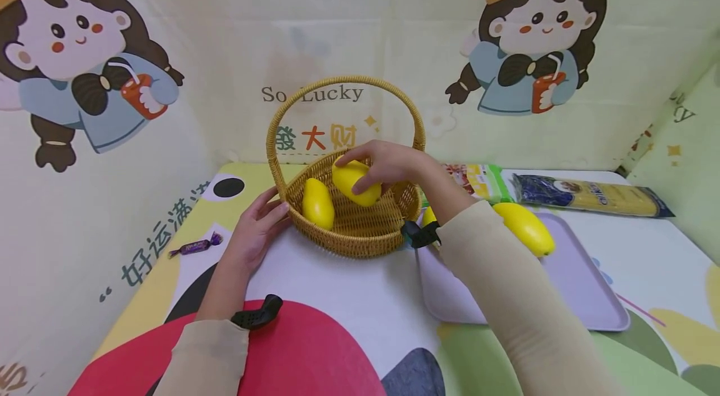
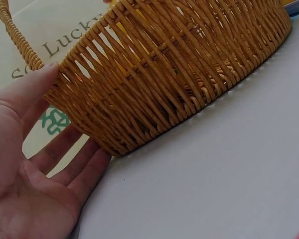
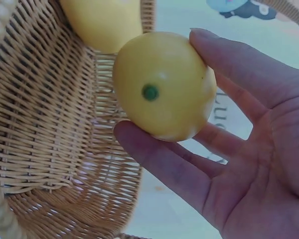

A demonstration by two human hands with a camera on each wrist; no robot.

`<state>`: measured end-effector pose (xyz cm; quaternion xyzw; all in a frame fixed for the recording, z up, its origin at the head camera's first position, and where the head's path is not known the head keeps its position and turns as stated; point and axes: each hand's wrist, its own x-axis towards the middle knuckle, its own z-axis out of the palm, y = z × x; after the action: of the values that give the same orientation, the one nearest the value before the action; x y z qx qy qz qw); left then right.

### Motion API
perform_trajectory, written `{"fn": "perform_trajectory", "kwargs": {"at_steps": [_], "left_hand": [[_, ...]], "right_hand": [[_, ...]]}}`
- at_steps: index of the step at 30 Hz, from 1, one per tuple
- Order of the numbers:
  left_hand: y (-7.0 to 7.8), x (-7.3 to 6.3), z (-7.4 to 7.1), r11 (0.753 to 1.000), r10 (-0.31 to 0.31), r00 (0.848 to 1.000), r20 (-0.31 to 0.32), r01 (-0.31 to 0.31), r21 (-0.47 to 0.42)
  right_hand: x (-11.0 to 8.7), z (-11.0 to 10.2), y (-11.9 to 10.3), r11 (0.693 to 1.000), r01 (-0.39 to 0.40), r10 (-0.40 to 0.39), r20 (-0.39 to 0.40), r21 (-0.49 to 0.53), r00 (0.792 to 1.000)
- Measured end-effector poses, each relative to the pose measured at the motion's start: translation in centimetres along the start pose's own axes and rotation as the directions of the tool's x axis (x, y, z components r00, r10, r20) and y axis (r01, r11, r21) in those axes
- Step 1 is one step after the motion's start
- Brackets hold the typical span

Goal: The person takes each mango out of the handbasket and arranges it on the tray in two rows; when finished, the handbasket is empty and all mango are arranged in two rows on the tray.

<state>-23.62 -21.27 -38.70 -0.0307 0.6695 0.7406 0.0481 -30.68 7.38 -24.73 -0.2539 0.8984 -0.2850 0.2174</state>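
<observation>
In the head view, my right hand (image 1: 390,165) holds a yellow mango (image 1: 355,182) over the inside of a wicker basket (image 1: 351,246). Thumb and fingers are on either side of this mango (image 3: 162,87), whose end with a green stem spot faces the right wrist camera. Another mango (image 1: 318,203) lies inside the basket at its left. My left hand (image 1: 260,228) rests against the basket's left end. In the left wrist view its thumb touches the rim near the handle base, with the other fingers extended along the outer wall.
Right of the basket, a pale purple tray (image 1: 585,296) carries a mango (image 1: 525,230) and another yellow item, mostly hidden by my right wrist. Behind it lie a green-edged packet (image 1: 478,182) and a long pasta pack (image 1: 590,194). A purple wrapped candy (image 1: 197,246) lies at left.
</observation>
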Motion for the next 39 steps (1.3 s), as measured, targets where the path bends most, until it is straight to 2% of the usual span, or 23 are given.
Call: {"fn": "perform_trajectory", "kwargs": {"at_steps": [8,17,27,33,39], "left_hand": [[-0.3,0.2,-0.2,1.000,0.005,1.000,0.007,-0.005,-0.002],[-0.3,0.1,-0.3,1.000,0.002,1.000,0.003,-0.002,0.000],[0.1,0.3,-0.1,1.000,0.015,1.000,0.014,-0.015,0.009],[0.3,0.2,-0.2,1.000,0.011,1.000,0.015,-0.011,-0.017],[-0.1,0.1,-0.1,1.000,0.013,1.000,0.021,-0.013,-0.026]], "right_hand": [[-2.5,-0.2,-0.2,0.995,0.094,-0.096,-0.090,-0.033,0.991],[-4.7,-0.2,-0.1,0.988,0.155,-0.156,-0.122,-0.012,0.980],[-8.2,-0.2,1.4,0.994,0.108,-0.107,-0.116,0.002,0.987],[-10.0,-0.5,2.5,0.996,0.087,-0.091,-0.134,-0.029,0.987],[-12.0,-0.4,3.5,0.992,0.120,-0.126,-0.139,-0.049,0.982]]}}
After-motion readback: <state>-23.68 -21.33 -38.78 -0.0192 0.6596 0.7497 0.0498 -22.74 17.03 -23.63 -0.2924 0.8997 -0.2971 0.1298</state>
